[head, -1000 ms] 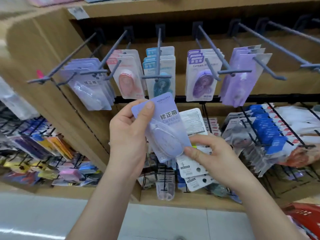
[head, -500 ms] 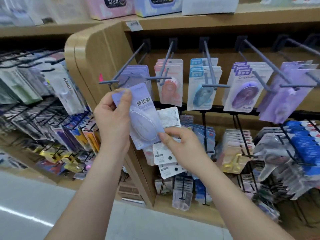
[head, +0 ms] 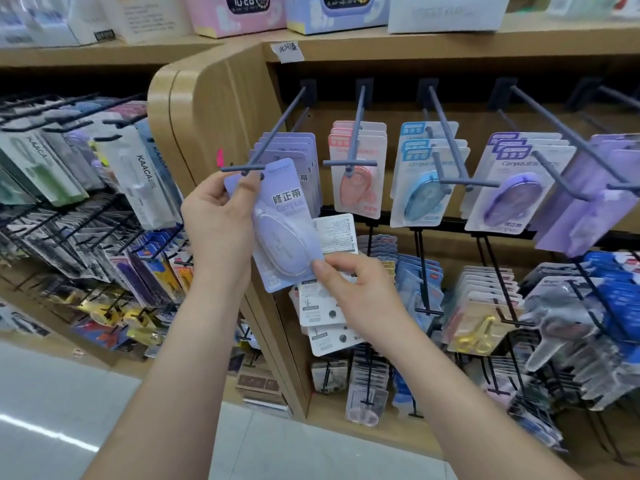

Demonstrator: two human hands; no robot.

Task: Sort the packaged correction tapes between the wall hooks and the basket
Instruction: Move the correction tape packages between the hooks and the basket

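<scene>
As both hands lifted over the last second, the lavender pack (head: 284, 237) came up to the leftmost hook (head: 273, 133).
Just above the left hand (head: 218, 223), that hook's tip stood before the matching packs (head: 304, 147) already hung on it. The left hand pinched the lavender pack by its top corner; the right hand (head: 360, 292), below and beside it, clutched a stack of packs (head: 322, 320), thumb on the lavender pack's lower edge. Hanging seemed the step at hand; the pack's hole was hidden, and no basket showed.

Lilac correction tape pack (head: 277, 230) tilted, top at leftmost hook (head: 258, 157); more packs behind.
</scene>
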